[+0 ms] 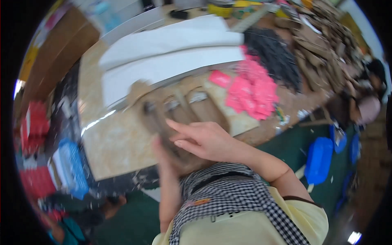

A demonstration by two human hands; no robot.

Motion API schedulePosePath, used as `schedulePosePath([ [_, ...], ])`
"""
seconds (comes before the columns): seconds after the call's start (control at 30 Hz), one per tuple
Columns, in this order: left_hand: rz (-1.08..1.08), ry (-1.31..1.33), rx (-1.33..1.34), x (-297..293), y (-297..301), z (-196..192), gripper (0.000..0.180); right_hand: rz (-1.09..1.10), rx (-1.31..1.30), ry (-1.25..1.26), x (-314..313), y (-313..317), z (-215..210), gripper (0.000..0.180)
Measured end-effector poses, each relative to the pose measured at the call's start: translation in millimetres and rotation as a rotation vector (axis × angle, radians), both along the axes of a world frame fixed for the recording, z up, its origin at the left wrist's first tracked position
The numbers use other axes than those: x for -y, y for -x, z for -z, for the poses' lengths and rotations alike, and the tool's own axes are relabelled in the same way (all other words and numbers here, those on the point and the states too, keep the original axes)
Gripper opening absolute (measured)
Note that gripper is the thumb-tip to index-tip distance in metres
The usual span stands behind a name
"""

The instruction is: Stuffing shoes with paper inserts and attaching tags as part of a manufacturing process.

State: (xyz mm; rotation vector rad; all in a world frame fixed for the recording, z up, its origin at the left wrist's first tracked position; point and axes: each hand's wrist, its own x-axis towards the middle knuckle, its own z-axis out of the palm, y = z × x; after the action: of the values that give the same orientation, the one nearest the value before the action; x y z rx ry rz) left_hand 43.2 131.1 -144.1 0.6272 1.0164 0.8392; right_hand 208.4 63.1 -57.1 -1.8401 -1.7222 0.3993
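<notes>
Several brown shoes (208, 112), side by side on the pale marbled tabletop (118, 153), centre of frame; pale patches show inside. Left one blurred and partly behind the hands.

Right hand (210, 141): just right of centre, over the shoes' near part. Index finger out, thumb slightly apart, narrow gap, nothing seen between them. Other fingers curled; can't tell if they grip anything, or if the fingertip touches a shoe.

Left hand (164, 159): motion-blurred, upright beside the shoes' near end, just left of the right hand. Can't tell wide or narrow, or whether it holds a shoe.

Around: white sheets (163, 47) behind the shoes, upper centre. Pink pile (255, 90) right of the shoes, small pink packet (219, 79) at its left. Dark grey pile (271, 53) above that, brown pieces (316, 53) upper right. Cardboard box (61, 53) upper left. Blue basin (319, 159) on the green floor (281, 157), right side. Checked apron (230, 185) on the wearer, bottom centre. Another person (369, 108) at right edge, blurred.
</notes>
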Motion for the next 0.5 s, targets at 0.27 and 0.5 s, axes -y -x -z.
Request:
schedulePosePath([
  [0.27,0.009,-0.963,-1.243,-64.7,113.7,-20.5,0.041,0.932,0.324,-0.035,93.7,-281.9,75.8,0.022],
  [0.5,0.471,-0.765,-0.987,-38.7,-10.7,10.4,0.061,0.854,0.537,0.202,67.4,-304.3,86.3,0.018],
])
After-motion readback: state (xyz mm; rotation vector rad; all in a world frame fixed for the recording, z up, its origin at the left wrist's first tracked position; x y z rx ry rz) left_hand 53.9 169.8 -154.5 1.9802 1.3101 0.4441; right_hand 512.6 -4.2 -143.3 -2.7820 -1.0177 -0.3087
